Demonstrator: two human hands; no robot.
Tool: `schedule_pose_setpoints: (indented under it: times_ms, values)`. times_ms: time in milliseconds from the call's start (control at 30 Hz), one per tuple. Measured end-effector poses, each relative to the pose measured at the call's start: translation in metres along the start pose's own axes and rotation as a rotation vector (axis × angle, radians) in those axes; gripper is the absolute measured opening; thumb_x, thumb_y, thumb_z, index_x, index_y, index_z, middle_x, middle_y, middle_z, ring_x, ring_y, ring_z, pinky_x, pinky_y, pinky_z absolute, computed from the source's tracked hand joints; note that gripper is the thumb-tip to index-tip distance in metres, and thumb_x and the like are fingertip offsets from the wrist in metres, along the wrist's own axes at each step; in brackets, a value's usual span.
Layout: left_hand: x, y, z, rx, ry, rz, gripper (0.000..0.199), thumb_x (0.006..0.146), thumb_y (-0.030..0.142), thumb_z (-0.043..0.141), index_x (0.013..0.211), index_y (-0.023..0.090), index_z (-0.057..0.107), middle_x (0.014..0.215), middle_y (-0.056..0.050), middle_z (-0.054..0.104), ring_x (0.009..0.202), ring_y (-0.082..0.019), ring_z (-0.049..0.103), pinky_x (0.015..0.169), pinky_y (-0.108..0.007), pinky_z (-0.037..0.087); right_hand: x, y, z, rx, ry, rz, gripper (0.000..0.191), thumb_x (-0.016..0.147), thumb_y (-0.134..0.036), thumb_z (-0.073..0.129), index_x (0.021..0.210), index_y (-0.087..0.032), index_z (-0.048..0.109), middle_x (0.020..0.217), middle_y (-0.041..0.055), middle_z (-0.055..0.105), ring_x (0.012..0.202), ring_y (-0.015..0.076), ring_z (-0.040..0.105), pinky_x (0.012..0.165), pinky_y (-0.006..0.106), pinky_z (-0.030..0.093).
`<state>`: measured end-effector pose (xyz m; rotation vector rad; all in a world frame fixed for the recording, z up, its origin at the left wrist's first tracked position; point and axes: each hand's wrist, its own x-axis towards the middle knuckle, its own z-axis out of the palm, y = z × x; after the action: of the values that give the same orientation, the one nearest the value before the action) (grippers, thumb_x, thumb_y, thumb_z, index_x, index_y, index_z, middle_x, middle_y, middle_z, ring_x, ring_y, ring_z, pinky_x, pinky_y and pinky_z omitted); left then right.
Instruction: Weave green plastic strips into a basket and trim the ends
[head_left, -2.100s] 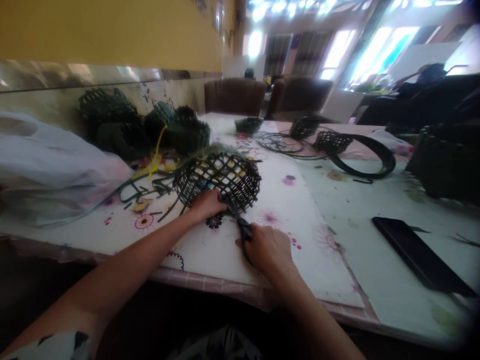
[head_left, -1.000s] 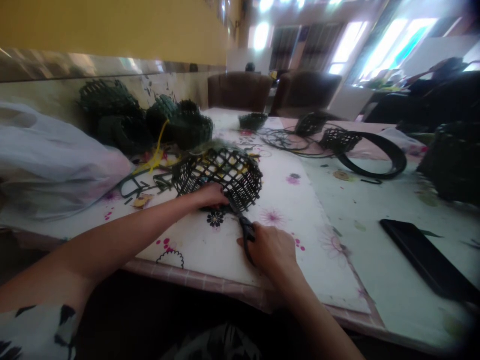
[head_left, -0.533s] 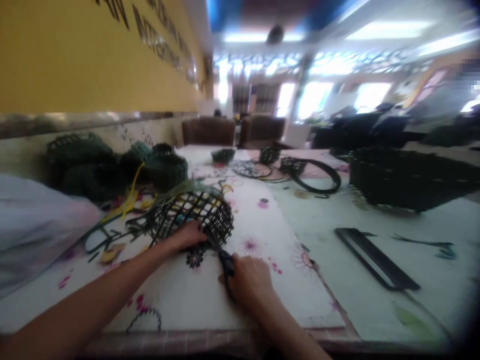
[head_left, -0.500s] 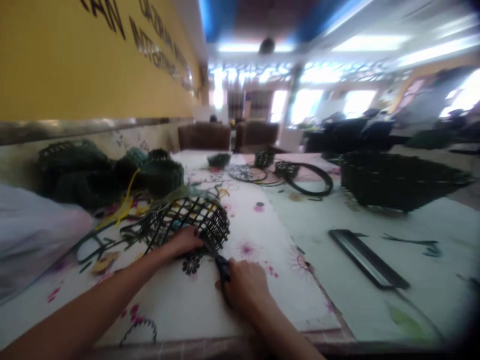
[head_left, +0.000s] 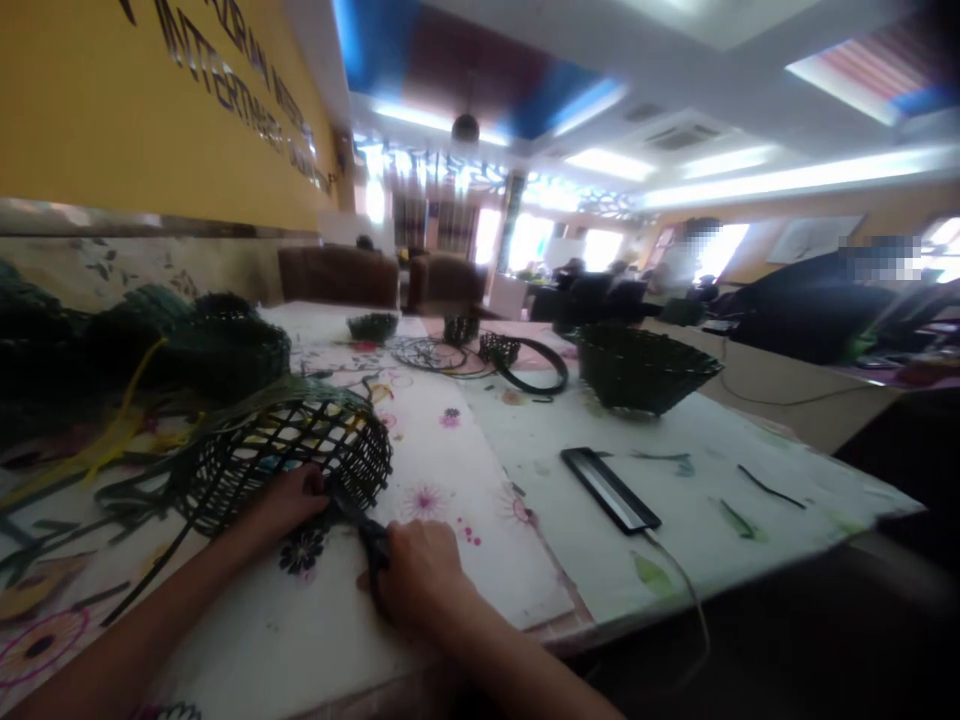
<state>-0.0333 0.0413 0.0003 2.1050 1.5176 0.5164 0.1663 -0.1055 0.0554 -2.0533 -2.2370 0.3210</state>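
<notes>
A dark green woven basket [head_left: 349, 430] with an open lattice lies on its side on the flowered table cover. My left hand [head_left: 289, 500] is closed at the basket's near edge, its fingers pinched on the weave. In my right hand [head_left: 424, 570] are dark-handled scissors [head_left: 367, 530], whose blades point up and left to the basket's edge beside my left fingertips. What the blade tips touch is too dark to tell. Loose green strips [head_left: 142, 490] trail out from the basket's left side.
More green baskets [head_left: 232, 350] stand at the left by the wall. A large dark basket [head_left: 645, 365], a coiled strip [head_left: 551, 365] and small baskets [head_left: 373, 327] sit farther back. A black rectangular device [head_left: 611, 490] with a cable lies to the right. A person in dark clothing [head_left: 795, 310] is beyond the table.
My view has swung to the right, so the table things appear farther left. Both hands stay at the basket's edge, with the scissors still in my right hand.
</notes>
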Motion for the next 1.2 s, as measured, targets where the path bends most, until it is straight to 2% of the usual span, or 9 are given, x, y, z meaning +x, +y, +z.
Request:
schedule_pose_setpoints:
  times_ms: [167, 267, 367, 533, 733, 1200]
  values:
    - [-0.021, 0.000, 0.001, -0.076, 0.043, 0.037, 0.026, 0.078, 0.035, 0.056, 0.096, 0.020, 0.067, 0.088, -0.004, 0.069, 0.080, -0.021, 0.062, 0.070, -0.029, 0.044, 0.003, 0.005, 0.003, -0.047, -0.004, -0.008, 0.033, 0.081, -0.042, 0.061, 0.094, -0.013, 0.073, 0.090, 0.0181, 0.075, 0.087, 0.0313, 0.073, 0.071, 0.036, 0.054]
    - [-0.032, 0.002, -0.002, -0.059, 0.022, 0.063, 0.032, 0.078, 0.035, 0.061, 0.105, 0.020, 0.068, 0.089, -0.005, 0.067, 0.080, -0.020, 0.061, 0.070, -0.029, 0.045, 0.004, 0.010, 0.006, -0.084, 0.003, -0.017, 0.036, 0.083, -0.048, 0.061, 0.095, -0.015, 0.071, 0.085, 0.0153, 0.075, 0.082, 0.0315, 0.073, 0.067, 0.035, 0.052]
    - [-0.036, 0.007, -0.006, -0.086, -0.019, 0.084, 0.040, 0.070, 0.034, 0.071, 0.106, 0.017, 0.067, 0.094, -0.005, 0.065, 0.080, -0.018, 0.060, 0.070, -0.028, 0.048, 0.005, 0.013, 0.008, -0.116, 0.014, -0.025, 0.038, 0.083, -0.052, 0.060, 0.096, -0.017, 0.069, 0.083, 0.0137, 0.075, 0.079, 0.0316, 0.073, 0.063, 0.034, 0.050]
    - [-0.040, 0.014, -0.011, -0.023, -0.063, 0.033, 0.045, 0.066, 0.034, 0.076, 0.107, 0.017, 0.065, 0.094, -0.004, 0.063, 0.076, -0.017, 0.059, 0.066, -0.028, 0.048, 0.005, 0.011, 0.008, -0.146, -0.005, -0.021, 0.035, 0.084, -0.051, 0.061, 0.097, -0.019, 0.067, 0.077, 0.0118, 0.074, 0.074, 0.0317, 0.072, 0.058, 0.033, 0.046]
    - [-0.044, 0.020, -0.010, 0.101, -0.047, 0.062, 0.046, 0.069, 0.040, 0.076, 0.108, 0.020, 0.062, 0.114, -0.004, 0.057, 0.078, -0.014, 0.061, 0.070, -0.029, 0.047, 0.007, 0.010, 0.007, -0.157, -0.041, -0.003, 0.033, 0.086, -0.051, 0.060, 0.098, -0.020, 0.065, 0.077, 0.0112, 0.074, 0.073, 0.0314, 0.072, 0.057, 0.032, 0.043]
    - [-0.046, 0.022, -0.008, 0.139, -0.024, 0.083, 0.029, 0.080, 0.030, 0.068, 0.104, 0.018, 0.060, 0.115, -0.004, 0.057, 0.075, -0.012, 0.062, 0.071, -0.029, 0.048, 0.008, 0.010, 0.005, -0.163, -0.117, 0.016, 0.035, 0.087, -0.049, 0.056, 0.106, -0.021, 0.064, 0.080, 0.0109, 0.074, 0.075, 0.0291, 0.072, 0.055, 0.031, 0.036]
